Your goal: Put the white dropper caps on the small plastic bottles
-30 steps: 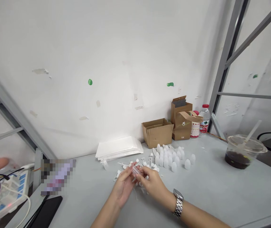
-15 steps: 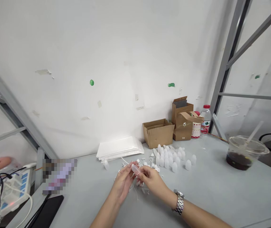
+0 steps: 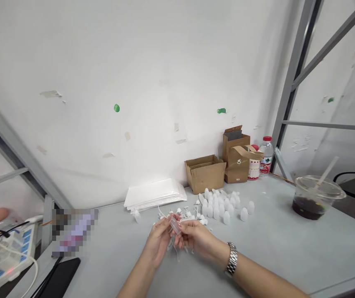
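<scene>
A pale grey desk [image 3: 289, 248] is stretching across the lower part of the view, backed by a white wall and flanked by grey metal framing. Along the wall a flat stack of white sheets [image 3: 155, 193] is lying beside an open cardboard box [image 3: 205, 174], with a brown paper bag [image 3: 237, 159] and a water bottle [image 3: 266, 155] standing further right. Near the desk's right side a clear lidded cup [image 3: 317, 196] holding dark liquid and a straw is sitting well apart from the work. Closer in, a cluster of small white bottles [image 3: 223, 203] is standing upright, and a scatter of little white plastic pieces [image 3: 192, 215] is lying between that cluster and the hands.

Both hands are meeting above the desk just in front of that scatter. The left hand [image 3: 158, 242] and the right hand [image 3: 196, 238], which is wearing a metal wristwatch [image 3: 231, 259], are sharing one small clear vial [image 3: 175, 225]. The fingers of both hands are closing on it, pinching it from either side. The vial is being held clear of the desk, its long axis tilting from upper left to lower right, with the left fingertips at its upper end and the right fingertips at its lower end. Neither hand is nearer; both are touching it.
</scene>
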`<action>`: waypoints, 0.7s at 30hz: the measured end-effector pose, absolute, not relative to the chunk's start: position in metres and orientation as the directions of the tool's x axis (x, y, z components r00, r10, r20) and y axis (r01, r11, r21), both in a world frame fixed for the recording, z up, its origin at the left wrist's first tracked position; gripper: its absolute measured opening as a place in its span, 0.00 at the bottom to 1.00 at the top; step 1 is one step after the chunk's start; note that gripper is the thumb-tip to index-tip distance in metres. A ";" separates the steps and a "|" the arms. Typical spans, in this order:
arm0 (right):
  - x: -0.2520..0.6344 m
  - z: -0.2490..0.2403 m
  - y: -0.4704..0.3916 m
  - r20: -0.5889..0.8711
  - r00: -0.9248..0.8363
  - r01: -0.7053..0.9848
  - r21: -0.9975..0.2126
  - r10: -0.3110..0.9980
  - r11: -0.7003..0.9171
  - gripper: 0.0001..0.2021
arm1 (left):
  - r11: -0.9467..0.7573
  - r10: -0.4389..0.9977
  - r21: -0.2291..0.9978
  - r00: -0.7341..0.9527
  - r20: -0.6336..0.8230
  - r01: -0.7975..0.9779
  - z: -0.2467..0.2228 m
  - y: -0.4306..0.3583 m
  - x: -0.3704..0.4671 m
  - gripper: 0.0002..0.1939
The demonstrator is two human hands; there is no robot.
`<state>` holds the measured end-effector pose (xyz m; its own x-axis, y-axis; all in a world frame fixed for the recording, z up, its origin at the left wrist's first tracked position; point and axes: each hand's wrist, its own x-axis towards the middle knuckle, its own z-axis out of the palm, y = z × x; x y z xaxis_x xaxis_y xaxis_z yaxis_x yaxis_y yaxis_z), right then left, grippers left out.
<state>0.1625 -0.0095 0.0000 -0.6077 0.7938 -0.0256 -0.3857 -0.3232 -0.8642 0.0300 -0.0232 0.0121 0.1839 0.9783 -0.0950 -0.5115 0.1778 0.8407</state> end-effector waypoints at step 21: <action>0.161 0.006 -0.015 0.131 -0.434 -0.147 -0.986 0.891 0.073 0.22 | 0.124 0.991 0.817 0.108 -0.075 -0.564 0.011 -0.019 0.023 0.16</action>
<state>0.1606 -0.0151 0.0060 -0.4337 0.8915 0.1309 -0.1466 0.0735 -0.9865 0.0233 -0.0189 0.0110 0.1081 0.9913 -0.0754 -0.5636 0.1236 0.8168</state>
